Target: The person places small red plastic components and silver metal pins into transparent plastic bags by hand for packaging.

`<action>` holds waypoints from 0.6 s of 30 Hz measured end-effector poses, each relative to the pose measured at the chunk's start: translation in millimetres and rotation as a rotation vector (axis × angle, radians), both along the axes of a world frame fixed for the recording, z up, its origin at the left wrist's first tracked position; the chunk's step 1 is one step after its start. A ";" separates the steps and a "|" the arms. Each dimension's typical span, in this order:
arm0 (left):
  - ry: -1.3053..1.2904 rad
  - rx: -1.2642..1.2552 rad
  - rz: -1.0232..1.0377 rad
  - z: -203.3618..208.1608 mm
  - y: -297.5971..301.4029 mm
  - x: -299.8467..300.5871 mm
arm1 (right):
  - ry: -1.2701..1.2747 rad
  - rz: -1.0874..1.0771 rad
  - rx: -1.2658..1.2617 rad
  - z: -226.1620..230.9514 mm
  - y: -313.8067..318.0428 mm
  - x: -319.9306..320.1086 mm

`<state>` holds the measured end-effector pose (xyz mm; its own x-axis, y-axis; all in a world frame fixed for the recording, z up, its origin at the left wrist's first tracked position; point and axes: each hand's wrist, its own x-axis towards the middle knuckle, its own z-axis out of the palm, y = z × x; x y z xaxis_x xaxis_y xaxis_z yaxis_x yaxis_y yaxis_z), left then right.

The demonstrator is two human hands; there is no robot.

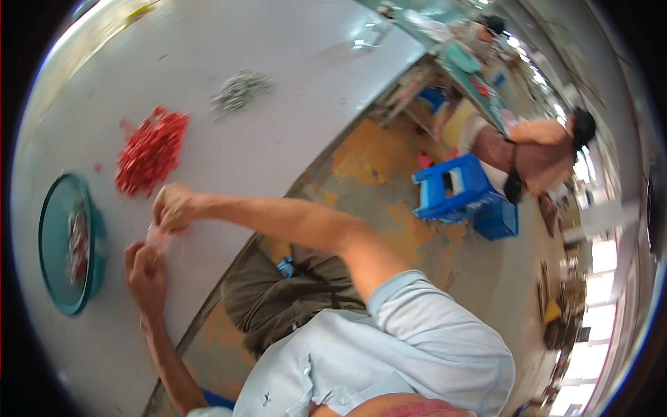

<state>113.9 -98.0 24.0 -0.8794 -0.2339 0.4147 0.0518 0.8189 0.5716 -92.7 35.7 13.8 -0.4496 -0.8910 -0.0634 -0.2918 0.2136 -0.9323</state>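
Over the pale table point(229, 163), my right hand point(175, 207) pinches one end of a small clear plastic bag point(158, 238). The fingers of my left hand point(144, 276) are curled at its other end. A pinkish tint shows in the bag, but motion blur hides what is inside. Just beyond my right hand lies a heap of small red pieces point(151, 151). Farther off and to the right is a smaller pile of grey-green pieces point(240, 90). Left of my hands stands a round teal basin point(96, 267) with filled clear bags point(78, 240) in it.
The table's edge runs diagonally beside my lap. Blue plastic stools point(455, 186) stand on the worn floor to the right. Beyond them a person point(535, 156) sits at another bench, and a second person point(479, 35) is farther back.
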 end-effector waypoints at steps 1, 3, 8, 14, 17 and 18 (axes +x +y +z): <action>0.017 0.074 0.003 -3.3 -0.8 5.0 | -0.045 0.044 0.014 -4.3 -2.3 -0.4; 0.110 -0.038 0.018 -3.3 3.6 8.1 | -0.178 0.059 0.097 -0.8 3.8 3.7; 0.079 0.006 -0.023 6.1 11.8 -12.1 | -0.202 -0.032 0.153 39.0 35.6 -3.0; 0.059 0.037 -0.029 3.6 -2.5 6.5 | -0.339 0.035 0.143 32.4 24.0 2.7; 0.075 0.044 -0.025 1.4 -2.7 5.9 | -0.319 0.037 0.183 34.2 18.3 7.4; 0.081 0.048 -0.013 0.1 -2.9 5.0 | -0.278 0.023 0.215 36.5 16.7 8.4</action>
<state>119.0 -100.8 24.1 -0.8465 -0.2435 0.4734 0.1103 0.7897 0.6035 -84.4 52.5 50.3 -0.3690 -0.8536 -0.3678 -0.0395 0.4098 -0.9113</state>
